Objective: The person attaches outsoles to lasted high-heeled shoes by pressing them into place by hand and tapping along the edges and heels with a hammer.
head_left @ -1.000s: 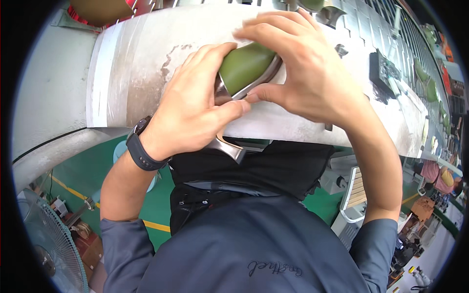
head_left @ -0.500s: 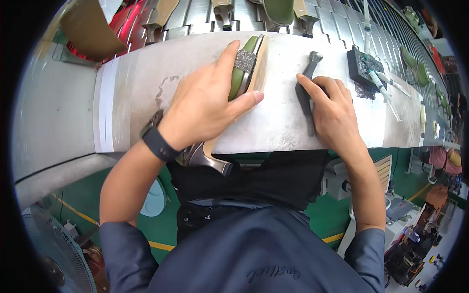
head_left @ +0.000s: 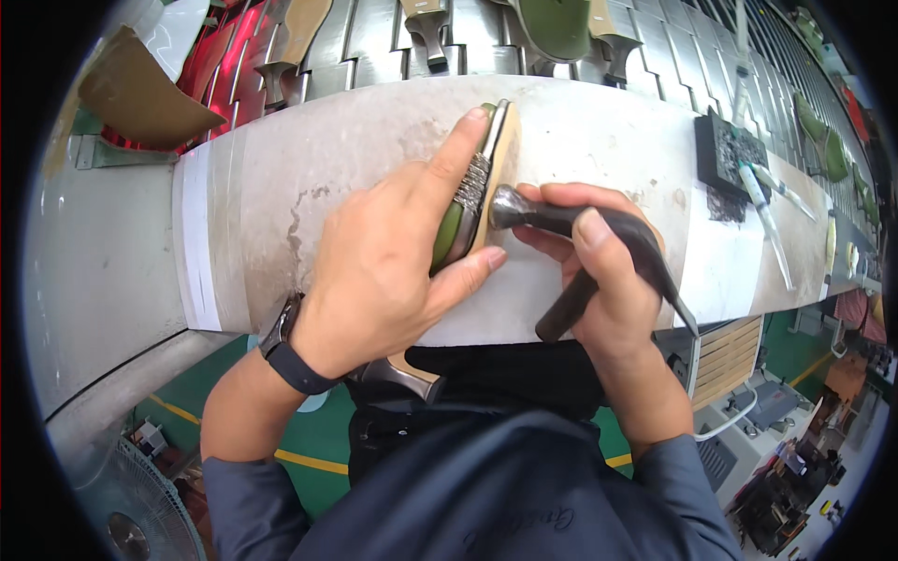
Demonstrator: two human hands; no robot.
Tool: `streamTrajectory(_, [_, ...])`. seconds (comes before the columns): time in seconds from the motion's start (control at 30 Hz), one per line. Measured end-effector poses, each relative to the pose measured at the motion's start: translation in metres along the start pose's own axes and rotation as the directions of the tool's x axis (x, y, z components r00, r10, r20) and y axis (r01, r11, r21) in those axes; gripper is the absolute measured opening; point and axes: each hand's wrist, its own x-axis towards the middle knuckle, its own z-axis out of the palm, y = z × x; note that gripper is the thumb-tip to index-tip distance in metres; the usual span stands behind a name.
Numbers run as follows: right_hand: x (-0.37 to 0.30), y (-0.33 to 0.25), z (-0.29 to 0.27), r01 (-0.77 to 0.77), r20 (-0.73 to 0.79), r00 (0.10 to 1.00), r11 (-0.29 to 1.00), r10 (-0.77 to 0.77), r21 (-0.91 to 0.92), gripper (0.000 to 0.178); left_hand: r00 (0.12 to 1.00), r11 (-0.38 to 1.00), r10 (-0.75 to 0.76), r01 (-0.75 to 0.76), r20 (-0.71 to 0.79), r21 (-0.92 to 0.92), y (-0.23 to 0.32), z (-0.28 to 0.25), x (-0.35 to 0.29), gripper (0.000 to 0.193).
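Note:
My left hand [head_left: 379,248] is wrapped over a heeled shoe [head_left: 506,154] lying on its side, its tan sole turned to the right. The shoe has a green footbed edge and a glittery grey strap; its dark metallic heel [head_left: 402,376] pokes out below my wrist, past the bench's near edge. In my right hand [head_left: 617,290] is a dark shoemaker's hammer [head_left: 510,208], gripped around its head and handle. The hammer's round face is at the sole, touching or very close to it. My left palm hides much of the shoe.
A pale worktop [head_left: 599,131] lies under both hands. Behind it runs a metal-slat conveyor [head_left: 369,56] carrying several shoes. At the right a black block [head_left: 728,154] stands with glue-type syringes [head_left: 767,220] beside it. A brown curved sheet [head_left: 140,89] is at the far left; a fan [head_left: 140,510] stands low left.
My right hand has picked the hammer up off the worktop and brought it left to the shoe's sole. The left hand keeps hold of the shoe.

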Motion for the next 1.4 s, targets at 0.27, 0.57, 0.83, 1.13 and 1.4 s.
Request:
streamTrajectory(0.27, [0.037, -0.057, -0.001, 0.376, 0.465, 0.880, 0.743, -0.098, -0.554, 0.028, 0.999, 0.999, -0.029, 0.029, 0.013, 0.013, 0.000, -0.002, 0.004, 0.104])
streamTrajectory(0.57, [0.052, -0.087, 0.025, 0.072, 0.236, 0.963, 0.714, 0.134, -0.696, 0.029, 0.999, 0.999, 0.036, -0.037, -0.012, -0.010, -0.005, -0.003, 0.003, 0.108])
streamTrajectory(0.83, [0.086, -0.064, 0.009, 0.276, 0.312, 0.944, 0.767, -0.104, -0.579, 0.019, 1.000, 1.000, 0.013, -0.013, 0.015, -0.015, -0.006, -0.005, 0.004, 0.116])
streamTrajectory(1.13, [0.031, -0.052, 0.020, 0.646, 0.621, 0.749, 0.461, -0.231, -0.608, 0.030, 1.000, 0.997, -0.001, 0.004, 0.029, -0.078, -0.016, -0.006, 0.004, 0.114])
streamTrajectory(1.4, [-0.021, -0.011, 0.044, 0.763, 0.652, 0.631, 0.185, -0.420, -0.620, 0.035, 0.996, 0.995, 0.089, -0.089, 0.007, -0.052, -0.024, -0.001, -0.001, 0.115])
